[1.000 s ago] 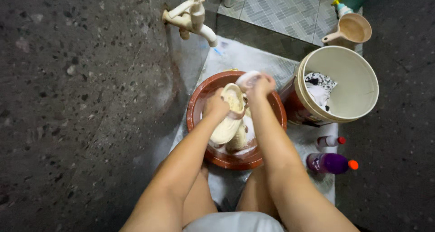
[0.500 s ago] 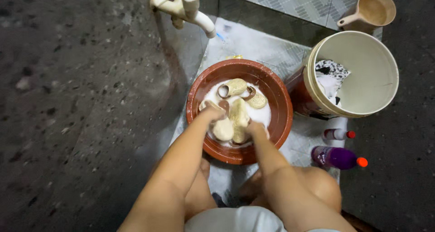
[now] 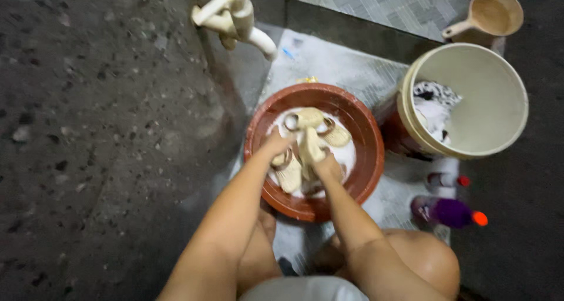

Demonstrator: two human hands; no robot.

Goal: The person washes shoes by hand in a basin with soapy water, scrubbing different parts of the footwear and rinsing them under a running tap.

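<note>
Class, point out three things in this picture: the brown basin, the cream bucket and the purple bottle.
brown basin [image 3: 371, 160], head view, on its bare right inner wall.
cream bucket [image 3: 493, 110], head view, on its pale inner wall.
purple bottle [image 3: 449, 211], head view, on its purple body.

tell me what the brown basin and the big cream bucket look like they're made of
The brown basin looks like moulded plastic: a smooth, slightly glossy wall with a rolled rim. The cream bucket also looks plastic, with a matte, even inside and a thin uniform rim. The blur leaves both uncertain.
</note>
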